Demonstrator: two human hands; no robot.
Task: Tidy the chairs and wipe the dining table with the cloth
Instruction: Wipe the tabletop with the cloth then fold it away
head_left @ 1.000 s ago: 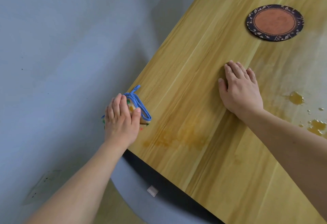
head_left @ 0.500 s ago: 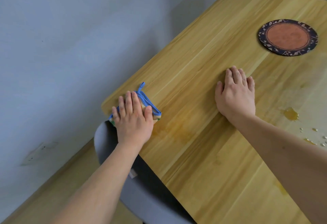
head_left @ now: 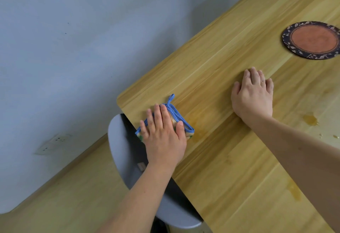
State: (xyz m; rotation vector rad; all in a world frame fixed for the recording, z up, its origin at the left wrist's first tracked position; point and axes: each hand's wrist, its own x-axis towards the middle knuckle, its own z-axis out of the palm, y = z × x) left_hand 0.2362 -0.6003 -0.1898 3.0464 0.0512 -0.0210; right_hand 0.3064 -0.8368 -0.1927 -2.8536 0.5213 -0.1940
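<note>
Near table (head_left: 230, 159) corner: cloth (head_left: 181, 122) under left hand (head_left: 163, 137) | coaster (head_left: 311, 39) far right

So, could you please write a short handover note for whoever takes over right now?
Left hand: flat, pressing the folded cloth near the table's left corner.
Right hand: flat on bare wood, holding nothing.
Grey chair sits tucked at the near edge.
Left to wipe: faint smear beside the cloth, amber spill and droplets at right, and around the round mat.
</note>
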